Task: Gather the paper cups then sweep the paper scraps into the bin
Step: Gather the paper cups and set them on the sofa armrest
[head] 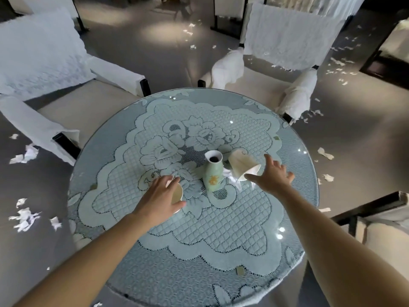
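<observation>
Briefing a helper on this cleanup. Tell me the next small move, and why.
Probably close the right hand round the tipped cup: its fingers are spread open just beside that cup, while the left hand grips the other cup.

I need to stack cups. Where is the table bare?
Bare: the table's near half, short of the vase; its far side beyond it. Crowded: round the vase: left hand gripping a cup, right hand by the tipped cup, a scrap.

1. Vase (212,173) mid table (221,273).
2. Left cup (177,192) left of vase, in left hand (159,198); right cup (242,166) on its side, just right of vase.
3. Left chair (66,103), right chair (276,52) behind table.
4. Paper scraps (25,216) on floor both sides.
</observation>
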{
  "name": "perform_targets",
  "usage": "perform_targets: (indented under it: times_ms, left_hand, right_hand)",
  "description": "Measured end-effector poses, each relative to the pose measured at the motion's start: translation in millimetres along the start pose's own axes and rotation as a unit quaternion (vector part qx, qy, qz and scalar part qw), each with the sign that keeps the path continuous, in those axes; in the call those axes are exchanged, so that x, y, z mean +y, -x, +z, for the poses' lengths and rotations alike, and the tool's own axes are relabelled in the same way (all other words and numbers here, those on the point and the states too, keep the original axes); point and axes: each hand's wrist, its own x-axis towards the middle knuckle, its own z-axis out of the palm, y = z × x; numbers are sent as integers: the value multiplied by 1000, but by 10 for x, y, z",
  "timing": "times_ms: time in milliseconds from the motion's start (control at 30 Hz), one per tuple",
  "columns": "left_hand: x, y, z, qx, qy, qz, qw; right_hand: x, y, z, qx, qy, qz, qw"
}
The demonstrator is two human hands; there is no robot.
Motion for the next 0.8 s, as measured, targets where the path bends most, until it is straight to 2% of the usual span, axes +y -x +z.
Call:
perform_targets:
  times_ms: [167,500,800]
  left_hand:
    - [51,165,84,-3,41,-35,999]
    - [651,191,325,84,106,-151,979]
    - [1385,186,491,153,144,-266,941]
  right_hand:
    - [-126,32,115,-29,-39,27,998]
    - [0,-315,1,-48,-22,-7,999]
    - [427,-496,-614,-123,-19,-182,975]
